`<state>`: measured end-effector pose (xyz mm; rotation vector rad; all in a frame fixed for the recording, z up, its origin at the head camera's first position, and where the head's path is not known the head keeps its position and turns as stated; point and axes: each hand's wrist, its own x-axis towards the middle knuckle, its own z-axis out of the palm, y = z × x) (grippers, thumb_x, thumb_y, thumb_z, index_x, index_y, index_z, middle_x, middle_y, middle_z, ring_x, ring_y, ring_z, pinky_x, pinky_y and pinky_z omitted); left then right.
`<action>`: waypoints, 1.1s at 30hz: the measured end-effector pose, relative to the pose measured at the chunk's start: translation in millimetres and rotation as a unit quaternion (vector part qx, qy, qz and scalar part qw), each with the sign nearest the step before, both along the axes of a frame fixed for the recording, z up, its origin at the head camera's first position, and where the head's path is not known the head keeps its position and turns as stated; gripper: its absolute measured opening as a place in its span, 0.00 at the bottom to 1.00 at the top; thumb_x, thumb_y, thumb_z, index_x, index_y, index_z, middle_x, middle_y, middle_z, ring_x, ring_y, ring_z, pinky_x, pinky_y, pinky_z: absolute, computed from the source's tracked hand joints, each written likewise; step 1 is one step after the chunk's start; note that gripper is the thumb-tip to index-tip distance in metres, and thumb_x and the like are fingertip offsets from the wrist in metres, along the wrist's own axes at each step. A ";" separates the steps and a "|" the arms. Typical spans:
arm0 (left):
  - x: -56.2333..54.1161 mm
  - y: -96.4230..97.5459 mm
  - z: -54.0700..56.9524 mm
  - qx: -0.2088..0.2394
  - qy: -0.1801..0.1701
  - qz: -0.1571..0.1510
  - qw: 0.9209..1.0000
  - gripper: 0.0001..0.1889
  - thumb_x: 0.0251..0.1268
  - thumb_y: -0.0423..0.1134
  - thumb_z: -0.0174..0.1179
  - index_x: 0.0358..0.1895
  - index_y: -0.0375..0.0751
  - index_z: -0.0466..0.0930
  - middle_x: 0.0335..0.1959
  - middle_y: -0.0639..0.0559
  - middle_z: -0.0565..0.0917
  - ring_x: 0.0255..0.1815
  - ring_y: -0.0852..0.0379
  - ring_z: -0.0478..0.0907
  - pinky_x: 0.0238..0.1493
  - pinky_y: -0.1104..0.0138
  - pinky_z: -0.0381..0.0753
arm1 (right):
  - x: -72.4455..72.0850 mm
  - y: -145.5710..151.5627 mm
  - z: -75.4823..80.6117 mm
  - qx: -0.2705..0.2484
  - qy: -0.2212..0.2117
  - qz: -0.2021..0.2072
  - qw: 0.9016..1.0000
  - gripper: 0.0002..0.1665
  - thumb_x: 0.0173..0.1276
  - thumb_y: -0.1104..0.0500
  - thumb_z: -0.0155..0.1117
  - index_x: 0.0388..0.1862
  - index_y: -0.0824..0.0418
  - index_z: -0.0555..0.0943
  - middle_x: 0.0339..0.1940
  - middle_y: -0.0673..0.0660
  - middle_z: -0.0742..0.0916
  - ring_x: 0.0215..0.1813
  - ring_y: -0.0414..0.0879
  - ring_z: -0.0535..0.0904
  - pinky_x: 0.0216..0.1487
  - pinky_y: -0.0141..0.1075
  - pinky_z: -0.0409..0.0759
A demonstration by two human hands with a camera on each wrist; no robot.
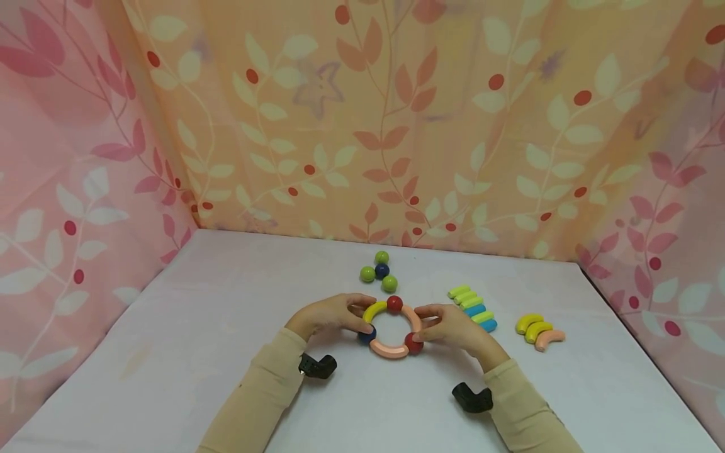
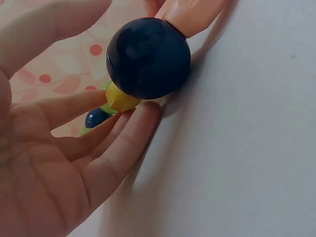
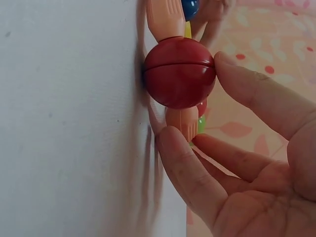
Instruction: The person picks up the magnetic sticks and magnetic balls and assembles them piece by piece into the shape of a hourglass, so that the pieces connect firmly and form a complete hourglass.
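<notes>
A toy ring (image 1: 389,350) of three curved rods joined by three balls lies low over the white tabletop. On its left side my left hand (image 1: 334,316) holds the yellow curved rod (image 1: 373,311), its thumb by the dark blue ball (image 2: 148,58). Opposite, my right hand (image 1: 455,327) grips the ring by a peach curved rod (image 3: 181,122) and the near red ball (image 3: 180,72), with the thumb tip on that ball. A second red ball (image 1: 394,304) tops the ring, between the two hands.
Beyond the ring sit several green balls (image 1: 367,274) around a dark blue ball (image 1: 382,271). Short green and blue rods (image 1: 474,310) lie in a row past the right hand. Farther right are yellow curved rods (image 1: 533,329) and a peach one (image 1: 549,340). Patterned curtains (image 1: 391,126) enclose the table.
</notes>
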<state>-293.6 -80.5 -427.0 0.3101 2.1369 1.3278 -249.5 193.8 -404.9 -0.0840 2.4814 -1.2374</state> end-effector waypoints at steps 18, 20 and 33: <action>1.7 1.1 -5.1 -0.012 0.007 -0.036 0.999 0.42 0.51 0.38 0.73 0.72 0.54 0.65 0.65 0.47 0.73 0.66 0.48 0.67 0.72 0.44 0.63 | -15.6 26.9 12.8 -0.035 0.098 -0.136 0.985 0.39 0.61 0.37 0.71 0.64 0.60 0.79 0.64 0.62 0.82 0.65 0.55 0.76 0.65 0.50 0.75; 1.7 1.9 -5.6 -0.015 0.010 -0.033 0.999 0.41 0.52 0.38 0.73 0.72 0.55 0.66 0.64 0.48 0.73 0.65 0.49 0.67 0.71 0.45 0.63 | -20.1 39.6 16.6 -0.033 0.089 -0.150 0.984 0.41 0.61 0.35 0.69 0.64 0.60 0.78 0.65 0.62 0.81 0.67 0.56 0.74 0.67 0.51 0.73; 0.5 1.0 -6.5 -0.014 0.012 -0.023 1.000 0.39 0.52 0.41 0.74 0.70 0.57 0.68 0.63 0.49 0.74 0.64 0.49 0.68 0.72 0.45 0.63 | -57.1 97.7 12.5 -0.029 -0.017 -0.176 0.984 0.45 0.64 0.39 0.68 0.74 0.58 0.67 0.77 0.64 0.69 0.78 0.61 0.59 0.77 0.61 0.54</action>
